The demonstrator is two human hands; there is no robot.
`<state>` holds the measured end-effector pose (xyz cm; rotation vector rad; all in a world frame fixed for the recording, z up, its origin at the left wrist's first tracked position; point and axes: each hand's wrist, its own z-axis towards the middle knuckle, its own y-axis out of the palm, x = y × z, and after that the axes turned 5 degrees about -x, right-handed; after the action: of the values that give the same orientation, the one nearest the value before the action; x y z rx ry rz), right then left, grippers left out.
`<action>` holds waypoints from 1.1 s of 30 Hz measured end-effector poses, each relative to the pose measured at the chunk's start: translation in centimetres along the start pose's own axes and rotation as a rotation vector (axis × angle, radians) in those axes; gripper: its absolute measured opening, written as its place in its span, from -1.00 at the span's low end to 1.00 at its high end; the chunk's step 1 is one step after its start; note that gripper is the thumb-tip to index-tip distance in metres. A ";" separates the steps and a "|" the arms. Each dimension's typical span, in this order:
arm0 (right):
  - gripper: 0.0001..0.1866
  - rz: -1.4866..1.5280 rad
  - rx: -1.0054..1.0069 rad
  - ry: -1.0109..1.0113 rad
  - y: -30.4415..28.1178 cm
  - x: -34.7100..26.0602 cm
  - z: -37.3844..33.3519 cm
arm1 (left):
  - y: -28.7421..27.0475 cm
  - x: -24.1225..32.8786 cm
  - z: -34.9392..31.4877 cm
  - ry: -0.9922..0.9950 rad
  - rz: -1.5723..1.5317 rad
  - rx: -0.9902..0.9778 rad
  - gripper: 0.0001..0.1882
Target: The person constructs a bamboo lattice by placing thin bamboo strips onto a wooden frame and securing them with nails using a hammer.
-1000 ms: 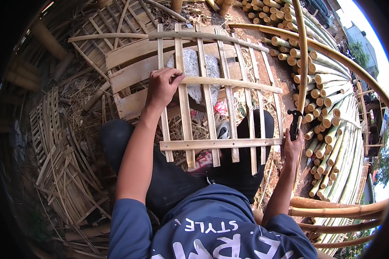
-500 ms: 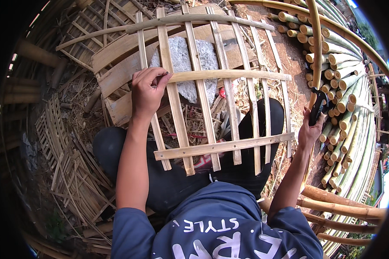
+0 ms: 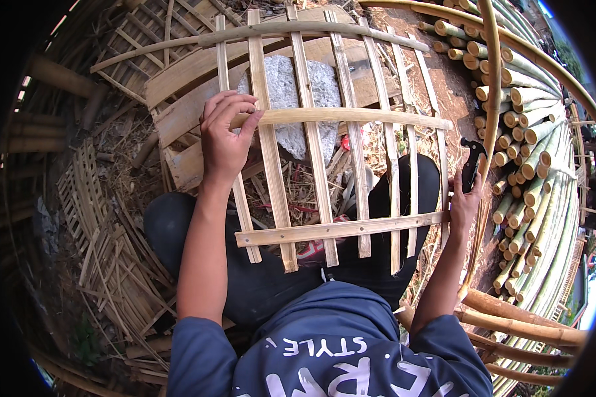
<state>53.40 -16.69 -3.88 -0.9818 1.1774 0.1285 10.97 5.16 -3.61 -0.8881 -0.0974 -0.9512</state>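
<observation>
While the left hand (image 3: 228, 129) loosens, fingers spread from thumb at the end of a flat pale bamboo strip (image 3: 328, 114), likely steadying it less, the right hand (image 3: 465, 198), curled around a black hand tool (image 3: 471, 165), has moved nearer the straw-coloured slatted bamboo lattice (image 3: 341, 229). Above black-clad knees (image 3: 167, 221), it partly hides a rough grey stone (image 3: 283, 85); the tool's tip is unclear.

1. Front and centre, the slatted frame (image 3: 338, 114), the stone (image 3: 283, 86) showing behind its slats.
2. Boards (image 3: 185, 83) spread left of the stone.
3. Out left, heaped strips (image 3: 116, 278).
4. Over right, stacked poles (image 3: 543, 159), one lone pole (image 3: 495, 79) between stack and frame.
</observation>
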 end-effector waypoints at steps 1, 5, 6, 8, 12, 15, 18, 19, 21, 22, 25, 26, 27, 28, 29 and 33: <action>-0.71 0.013 0.001 -0.018 0.0 -0.4 -0.2 | 0.2 -0.2 -0.2 -0.043 -0.127 -0.045 -0.90; -0.71 -0.032 0.000 -0.101 -0.2 -0.1 -0.1 | 0.0 0.6 0.1 -0.061 -0.188 -0.172 -0.92; -0.71 -0.032 0.000 -0.101 -0.4 0.1 -0.1 | 0.0 0.6 0.1 -0.060 -0.188 -0.172 -0.92; -0.71 -0.024 0.006 -0.081 -0.5 0.3 -0.2 | 0.1 0.4 -0.1 -0.170 -0.281 -0.148 -0.92; -0.72 -0.025 0.023 -0.064 -0.6 0.4 -0.9 | -0.1 0.4 -1.0 -0.240 -0.302 -0.144 -0.91; -0.73 -0.001 0.019 -0.112 -0.7 0.5 -1.2 | 0.3 0.0 -1.7 -0.364 -0.413 -0.138 -0.89; -0.75 0.045 0.018 -0.090 -0.8 0.3 -1.7 | 0.4 -0.6 -2.1 -0.385 -0.523 -0.130 -0.89; -0.76 0.082 0.010 -0.080 -0.9 0.4 -2.0 | 0.3 -0.6 -2.2 -0.401 -0.562 -0.118 -0.88; -0.77 0.120 0.003 -0.067 -0.9 0.0 -2.4 | 0.1 -0.5 -2.4 -0.415 -0.601 -0.108 -0.88; -0.78 0.115 0.003 -0.071 -1.0 -0.3 -2.6 | -0.1 -0.4 -2.5 -0.424 -0.628 -0.094 -0.87; -0.78 0.086 -0.007 -0.088 -1.2 -0.8 -2.5 | -0.5 0.4 -2.7 -0.461 -0.629 -0.074 -0.88; -0.78 0.062 -0.020 -0.105 -1.2 -0.9 -2.4 | -0.7 0.4 -2.7 -0.459 -0.627 -0.074 -0.88; -0.77 0.064 -0.015 -0.121 -1.1 -0.6 -2.4 | -0.8 0.4 -2.7 -0.420 -0.458 -0.113 -0.89; -0.77 0.067 -0.015 -0.123 -1.2 -0.6 -2.4 | -1.0 0.5 -2.7 -0.379 -0.288 -0.149 -0.90; -0.76 0.055 -0.011 -0.112 -1.3 -0.7 -2.6 | -1.5 1.1 -2.2 -0.378 -0.287 -0.150 -0.90; -0.75 -0.049 -0.004 -0.174 -1.6 -1.5 -3.0 | -3.3 4.3 0.5 -0.074 0.066 -0.121 -0.89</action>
<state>51.55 -19.17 -1.87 -0.9820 0.9933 0.1735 11.26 1.79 0.58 -1.0325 -0.0738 -0.8695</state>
